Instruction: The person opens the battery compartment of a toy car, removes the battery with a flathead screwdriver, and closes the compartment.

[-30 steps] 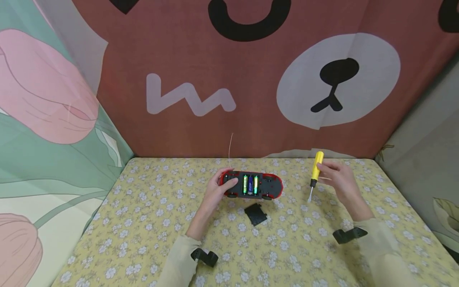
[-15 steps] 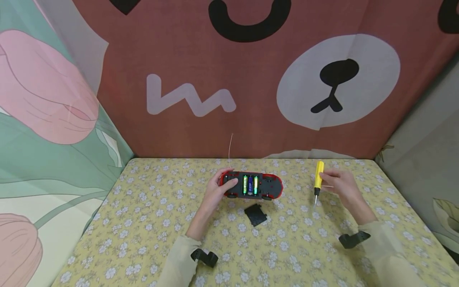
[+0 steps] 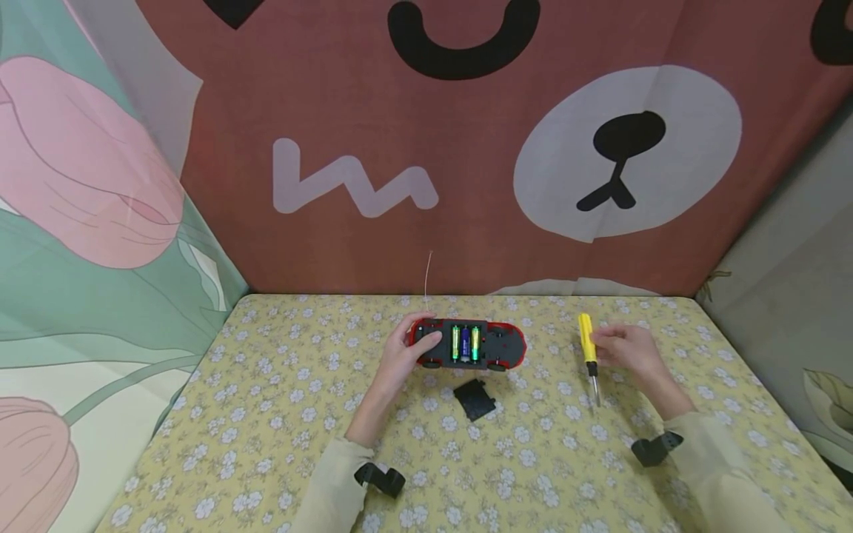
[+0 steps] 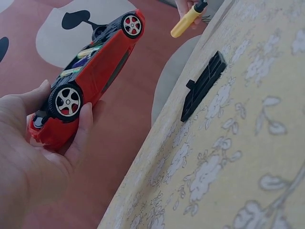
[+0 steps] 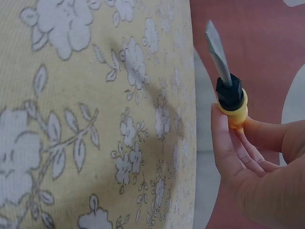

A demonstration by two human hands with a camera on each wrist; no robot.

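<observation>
A red toy car (image 3: 506, 345) is held upside down by my left hand (image 3: 398, 354), thumb on its dark underside and fingers beneath. Three batteries (image 3: 466, 343), two green and one dark blue, sit in its uncovered compartment. From the car's left end a thin wire antenna (image 3: 427, 281) sticks up. In my right hand (image 3: 633, 351) a screwdriver (image 3: 588, 342) with a yellow handle is pinched, its flat metal tip pointing down toward the cloth. The right wrist view shows the blade (image 5: 217, 50) apart from the cloth. Below the car lies a black battery cover (image 3: 474, 400).
A floral yellow cloth (image 3: 280, 414) covers the table. Behind it hangs a reddish-brown curtain (image 3: 346, 252) printed with a bear face. Printed fabric stands at the left and a grey panel (image 3: 793, 244) at the right.
My right hand has lowered the screwdriver, and its tip has swung from pointing down-left to down and slightly right. The left hand and the toy car stay in place.
</observation>
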